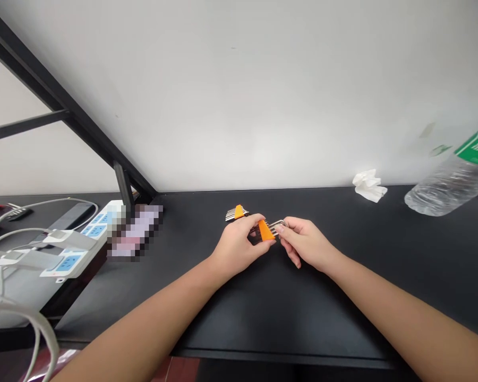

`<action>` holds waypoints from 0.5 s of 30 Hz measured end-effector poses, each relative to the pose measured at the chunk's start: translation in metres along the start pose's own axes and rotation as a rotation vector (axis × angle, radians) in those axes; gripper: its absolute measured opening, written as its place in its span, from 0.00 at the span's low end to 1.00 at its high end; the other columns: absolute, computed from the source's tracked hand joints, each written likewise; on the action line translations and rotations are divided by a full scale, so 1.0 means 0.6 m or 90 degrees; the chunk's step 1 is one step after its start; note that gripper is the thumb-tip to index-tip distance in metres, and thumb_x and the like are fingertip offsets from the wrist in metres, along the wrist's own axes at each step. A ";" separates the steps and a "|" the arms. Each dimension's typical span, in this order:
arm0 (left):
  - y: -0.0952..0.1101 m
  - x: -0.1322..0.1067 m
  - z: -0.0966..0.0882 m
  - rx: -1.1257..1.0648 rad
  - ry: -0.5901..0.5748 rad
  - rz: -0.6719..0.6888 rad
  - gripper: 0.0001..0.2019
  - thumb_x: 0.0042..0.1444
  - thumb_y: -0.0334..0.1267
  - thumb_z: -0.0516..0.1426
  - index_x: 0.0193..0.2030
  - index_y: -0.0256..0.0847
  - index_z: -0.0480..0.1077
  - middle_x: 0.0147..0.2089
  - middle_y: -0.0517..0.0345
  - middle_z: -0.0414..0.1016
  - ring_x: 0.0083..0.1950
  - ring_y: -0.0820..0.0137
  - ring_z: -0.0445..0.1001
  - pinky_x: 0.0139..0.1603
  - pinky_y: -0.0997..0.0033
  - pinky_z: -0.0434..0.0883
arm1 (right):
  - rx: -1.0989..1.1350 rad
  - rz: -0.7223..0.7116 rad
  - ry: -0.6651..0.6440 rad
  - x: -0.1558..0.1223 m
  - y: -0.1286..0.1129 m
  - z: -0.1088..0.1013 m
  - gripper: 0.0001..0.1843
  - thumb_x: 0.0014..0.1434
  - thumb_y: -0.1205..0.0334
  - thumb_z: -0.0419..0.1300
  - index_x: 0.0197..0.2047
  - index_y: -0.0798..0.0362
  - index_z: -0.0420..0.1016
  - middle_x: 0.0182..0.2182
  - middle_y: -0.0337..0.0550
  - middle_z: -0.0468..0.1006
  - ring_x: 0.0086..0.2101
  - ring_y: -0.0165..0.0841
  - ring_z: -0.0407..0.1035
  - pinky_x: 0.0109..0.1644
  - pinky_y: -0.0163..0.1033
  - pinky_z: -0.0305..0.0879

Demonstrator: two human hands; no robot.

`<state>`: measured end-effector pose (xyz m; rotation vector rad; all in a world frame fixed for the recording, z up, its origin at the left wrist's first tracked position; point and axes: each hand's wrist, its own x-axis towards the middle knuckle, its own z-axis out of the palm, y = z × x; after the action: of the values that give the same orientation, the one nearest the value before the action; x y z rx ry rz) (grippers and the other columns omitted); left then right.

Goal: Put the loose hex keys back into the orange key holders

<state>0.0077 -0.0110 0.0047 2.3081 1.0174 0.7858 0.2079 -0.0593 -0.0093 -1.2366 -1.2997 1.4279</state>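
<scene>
A plain, off-white wall (239, 106) rises behind the flat, black table (310, 323). On the left, a black, straight-barred frame (87, 127) slants downward. Reddish-brown floor (183, 369) shows below the table's front edge; soft light leaves a dull sheen on the tabletop.

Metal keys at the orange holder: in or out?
Some in: metal keys run into the orange holder that the left hand grips. Cannot tell whether any at the right hand is fully seated; partly hidden.

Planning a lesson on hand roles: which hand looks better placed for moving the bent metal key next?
Probably the right hand: it appears to pinch the bent metal key, while the left hand grips the orange piece.
</scene>
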 end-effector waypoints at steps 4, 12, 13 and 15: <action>0.000 0.003 -0.005 -0.006 -0.052 -0.017 0.14 0.55 0.40 0.66 0.46 0.44 0.71 0.36 0.64 0.76 0.35 0.71 0.72 0.38 0.71 0.71 | -0.152 -0.028 -0.008 -0.002 0.001 -0.006 0.23 0.69 0.44 0.54 0.28 0.49 0.59 0.18 0.30 0.68 0.15 0.27 0.65 0.22 0.33 0.61; 0.001 0.007 -0.001 0.005 -0.037 -0.033 0.11 0.54 0.40 0.66 0.42 0.44 0.72 0.33 0.65 0.73 0.33 0.72 0.70 0.36 0.72 0.68 | -0.218 -0.069 0.069 0.000 0.009 0.004 0.23 0.72 0.44 0.48 0.29 0.48 0.55 0.15 0.29 0.65 0.15 0.30 0.65 0.22 0.35 0.60; 0.002 0.007 0.000 0.015 -0.036 -0.034 0.10 0.54 0.40 0.65 0.41 0.44 0.72 0.32 0.66 0.73 0.32 0.72 0.70 0.35 0.72 0.67 | -0.187 -0.058 0.066 0.001 0.010 0.005 0.23 0.72 0.43 0.48 0.29 0.48 0.56 0.15 0.29 0.66 0.15 0.29 0.66 0.23 0.35 0.62; 0.002 0.007 0.000 0.031 -0.033 -0.035 0.09 0.54 0.39 0.65 0.40 0.44 0.71 0.32 0.66 0.73 0.32 0.72 0.70 0.35 0.72 0.67 | -0.128 -0.037 0.057 0.002 0.010 0.009 0.23 0.71 0.42 0.49 0.29 0.48 0.58 0.17 0.30 0.67 0.16 0.29 0.67 0.23 0.35 0.64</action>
<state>0.0109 -0.0083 0.0069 2.3176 1.0840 0.6838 0.2023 -0.0597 -0.0158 -1.3667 -1.4324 1.2104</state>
